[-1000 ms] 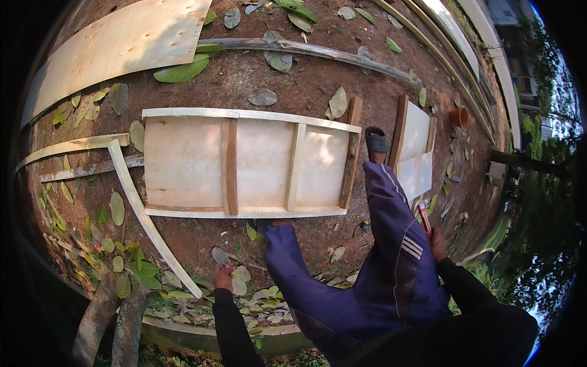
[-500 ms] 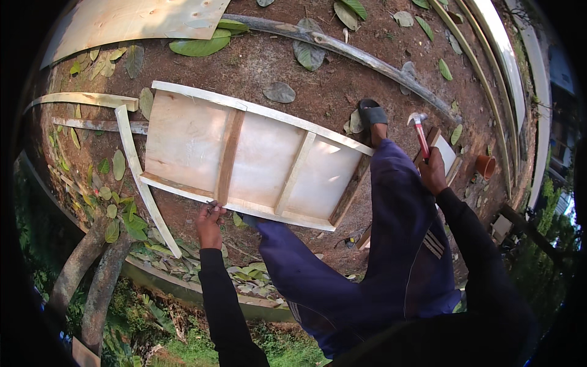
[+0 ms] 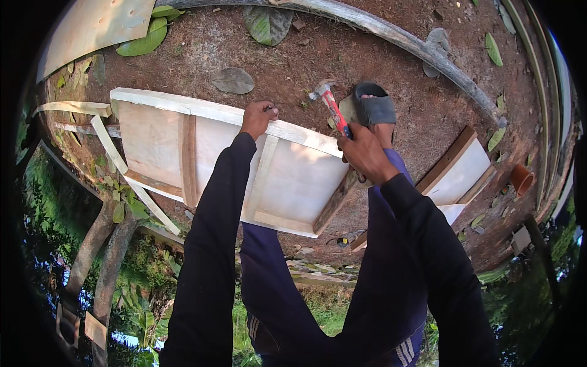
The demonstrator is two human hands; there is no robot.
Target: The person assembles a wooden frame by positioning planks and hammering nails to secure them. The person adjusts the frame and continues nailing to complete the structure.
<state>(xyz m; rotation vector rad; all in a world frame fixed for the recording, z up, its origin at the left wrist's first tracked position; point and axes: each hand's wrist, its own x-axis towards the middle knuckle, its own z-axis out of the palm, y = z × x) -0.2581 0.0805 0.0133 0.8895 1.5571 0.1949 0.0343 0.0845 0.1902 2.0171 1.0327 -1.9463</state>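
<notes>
Both hands have moved: the left hand (image 3: 260,117) from near rail (image 3: 284,225) to far rail (image 3: 153,98) of the plywood-backed wooden frame (image 3: 150,131) before the legs (image 3: 269,263), the right hand (image 3: 368,153), gripping a claw hammer (image 3: 333,110), to its right end. The left pinches a small dark piece (image 3: 268,109), perhaps a nail. Nail-setting seems in hand; driving calls for steadiness and careful aim.

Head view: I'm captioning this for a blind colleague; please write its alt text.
A person's right hand holds a claw hammer near a corner of a pale, wooden-framed panel; the left hand is at its far edge. Leaves, a weathered branch and a terracotta pot are on brown soil.
</notes>
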